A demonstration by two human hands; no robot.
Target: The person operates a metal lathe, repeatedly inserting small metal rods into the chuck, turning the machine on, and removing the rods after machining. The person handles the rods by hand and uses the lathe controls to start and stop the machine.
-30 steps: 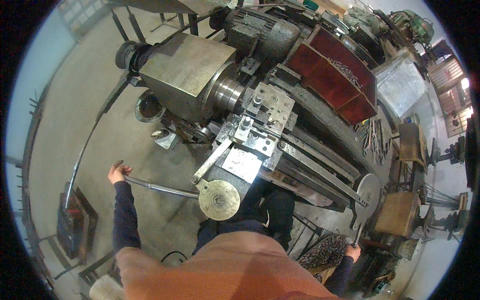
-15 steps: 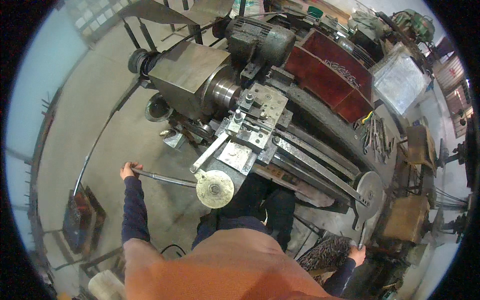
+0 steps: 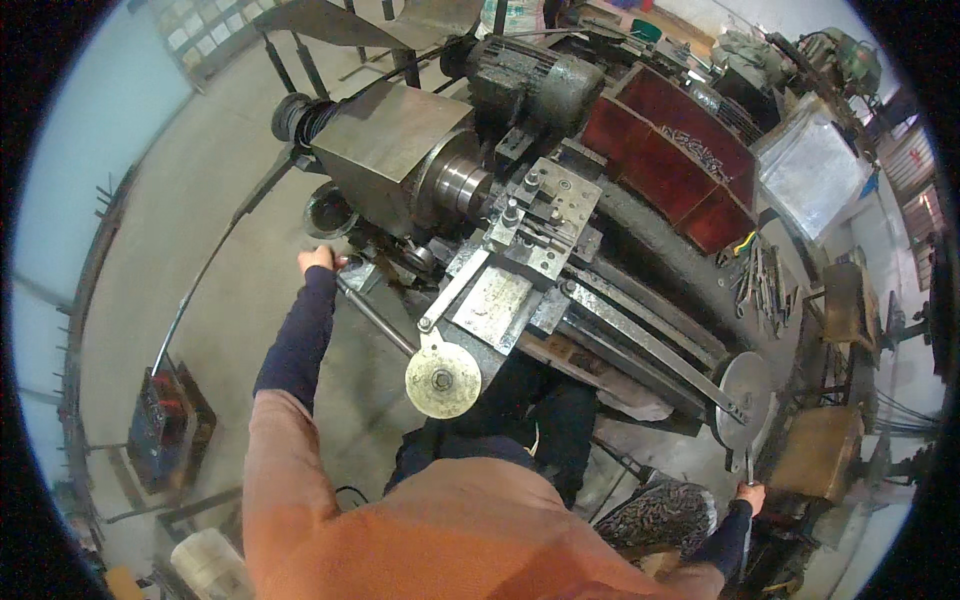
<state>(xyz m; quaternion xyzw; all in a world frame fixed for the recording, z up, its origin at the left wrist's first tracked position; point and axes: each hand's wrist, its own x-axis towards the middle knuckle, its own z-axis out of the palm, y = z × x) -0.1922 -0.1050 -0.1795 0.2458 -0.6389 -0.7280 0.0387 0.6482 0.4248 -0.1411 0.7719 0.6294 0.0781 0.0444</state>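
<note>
My left hand (image 3: 320, 260) is closed around the end of a long metal lever (image 3: 380, 319), which runs to a pale round disc (image 3: 442, 385) at the front of a small lathe. At the lower right my right hand (image 3: 750, 495) grips a short handle (image 3: 750, 466) below a grey round disc (image 3: 752, 385). A flat bar (image 3: 640, 335) links that grey disc to the slide. Between my hands lies the tool slide (image 3: 572, 192) with its bolted blocks. Beside it sits the shiny round chuck (image 3: 463, 187), projecting from the sheet-metal headstock cover (image 3: 385, 125).
Behind the slide stand a dark motor (image 3: 550, 90) and a red bin (image 3: 640, 165) holding small metal parts. Several wrenches (image 3: 762, 285) lie to its right. A heap of dark metal shavings (image 3: 665, 515) is near my right arm. A dark red box (image 3: 160, 425) stands on the left.
My left hand has swung the lever away from me and to the right, toward the headstock. My right hand and its handle have moved slightly right. The view has shifted a little.
</note>
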